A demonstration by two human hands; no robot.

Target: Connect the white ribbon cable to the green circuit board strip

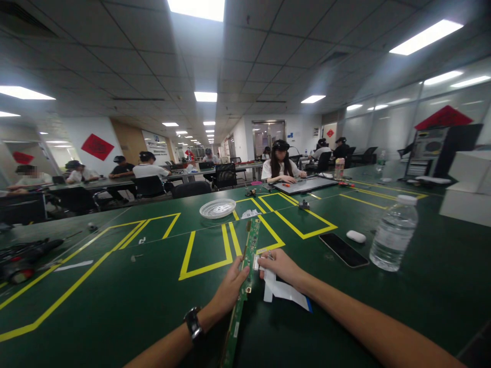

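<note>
A long, narrow green circuit board (251, 245) is tilted up over the table, gripped along its left edge by my left hand (231, 283). My right hand (282, 266) is beside the board's right edge, its fingers pinching a white flat ribbon cable (286, 291). The cable bends and hangs below those fingers, and its loose end is blue. One cable end lies close against the board; whether it is seated in a connector I cannot tell. The lower part of the board runs out of view at the bottom.
On the green table (126, 306) with yellow tape are a white round basket (217, 208), a phone (343, 249), a white earbud case (356, 236), a water bottle (395, 232) and a power drill (28, 258). A co-worker (282, 163) sits across, at a flat panel (305, 184).
</note>
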